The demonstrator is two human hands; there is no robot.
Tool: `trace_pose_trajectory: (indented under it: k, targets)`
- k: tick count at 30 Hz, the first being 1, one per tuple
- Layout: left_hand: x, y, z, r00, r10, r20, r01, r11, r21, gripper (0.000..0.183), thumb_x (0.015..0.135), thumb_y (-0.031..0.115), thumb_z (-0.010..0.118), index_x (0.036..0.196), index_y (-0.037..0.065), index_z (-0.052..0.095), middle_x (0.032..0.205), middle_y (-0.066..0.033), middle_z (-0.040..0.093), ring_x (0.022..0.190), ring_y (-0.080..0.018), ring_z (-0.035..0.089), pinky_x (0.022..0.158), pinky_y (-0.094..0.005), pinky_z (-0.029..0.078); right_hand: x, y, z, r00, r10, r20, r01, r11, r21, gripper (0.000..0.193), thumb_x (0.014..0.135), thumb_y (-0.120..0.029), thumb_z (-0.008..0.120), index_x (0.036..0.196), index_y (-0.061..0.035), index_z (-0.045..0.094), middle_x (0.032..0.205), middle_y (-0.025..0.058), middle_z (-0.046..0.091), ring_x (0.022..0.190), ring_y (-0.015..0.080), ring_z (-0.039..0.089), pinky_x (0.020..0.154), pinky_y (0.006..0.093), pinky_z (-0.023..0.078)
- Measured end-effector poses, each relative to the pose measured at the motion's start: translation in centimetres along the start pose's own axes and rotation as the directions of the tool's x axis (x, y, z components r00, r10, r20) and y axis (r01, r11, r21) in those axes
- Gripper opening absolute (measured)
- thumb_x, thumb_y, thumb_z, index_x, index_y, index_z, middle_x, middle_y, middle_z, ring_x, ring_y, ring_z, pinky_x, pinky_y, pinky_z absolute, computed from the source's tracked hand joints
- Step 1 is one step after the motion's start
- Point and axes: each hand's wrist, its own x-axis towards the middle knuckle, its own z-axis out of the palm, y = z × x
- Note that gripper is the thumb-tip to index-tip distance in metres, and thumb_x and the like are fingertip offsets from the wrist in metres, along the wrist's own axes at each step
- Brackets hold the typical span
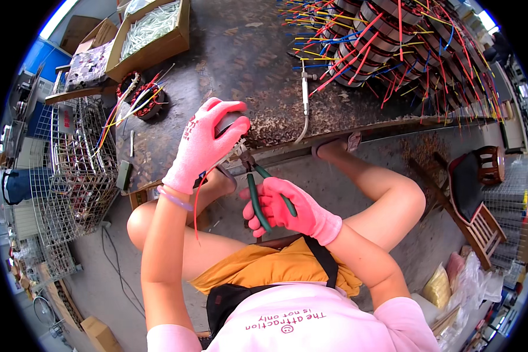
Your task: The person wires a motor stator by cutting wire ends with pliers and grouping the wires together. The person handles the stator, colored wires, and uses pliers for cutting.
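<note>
My left hand [202, 138], in a pink glove, is closed round a grey metal ring [227, 122], which looks like a motor stator core. The glove covers much of it. A red wire [196, 205] hangs down below that hand. My right hand [296, 205], in a pink glove with darker finger pads, grips green-handled pliers [253, 196]. The handles stand apart, and the dark jaws [248, 161] point up at the lower edge of the held ring. Whether the jaws touch a wire is too small to tell. Both hands are at the near edge of the worktable.
The worn dark worktable [234, 58] bears a large pile of wound stators [369, 41] with coloured leads at right. A metal nozzle on a hose [304, 94] lies in the middle. At left are two stators [148, 101], a carton of white tubes [152, 29] and a wire basket [79, 170].
</note>
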Motion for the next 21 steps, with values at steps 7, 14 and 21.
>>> trace_pose_trajectory:
  k: [7, 14, 21]
  targets:
    - [0.0, -0.1, 0.0, 1.000, 0.011, 0.002, -0.011, 0.996, -0.083, 0.028, 0.088, 0.006, 0.065, 0.115, 0.000, 0.068, 0.102, -0.0116, 0.062, 0.094, -0.0203, 0.062, 0.087, -0.0306, 0.049, 0.2, 0.4, -1.6, 0.983, -0.015, 0.183, -0.041, 0.953, 0.301, 0.065, 0.105, -0.048, 0.038, 0.142, 0.0042, 0.043, 0.115, 0.0196, 0.065, 0.098, 0.0330, 0.067, 0.092, 0.0499, 0.053]
    - [0.0, 0.1, -0.2, 1.000, 0.005, 0.005, -0.005, 0.997, -0.078, 0.030, 0.085, 0.007, 0.067, 0.115, 0.001, 0.068, 0.101, -0.0119, 0.063, 0.092, -0.0230, 0.063, 0.085, -0.0317, 0.050, 0.0, -0.3, -1.7, 0.986, 0.006, 0.166, -0.051, 0.961, 0.271, 0.065, 0.105, -0.049, 0.038, 0.143, 0.0035, 0.042, 0.117, 0.0199, 0.064, 0.098, 0.0325, 0.067, 0.091, 0.0496, 0.053]
    - [0.2, -0.4, 0.0, 1.000, 0.019, -0.001, -0.020, 0.998, -0.065, 0.030, 0.084, 0.011, 0.071, 0.114, 0.003, 0.069, 0.099, -0.0127, 0.063, 0.090, -0.0268, 0.066, 0.083, -0.0333, 0.051, -0.1, -0.1, -1.5, 0.985, 0.035, 0.166, -0.087, 0.945, 0.314, 0.065, 0.105, -0.049, 0.038, 0.143, 0.0026, 0.043, 0.116, 0.0190, 0.064, 0.098, 0.0318, 0.067, 0.090, 0.0486, 0.053]
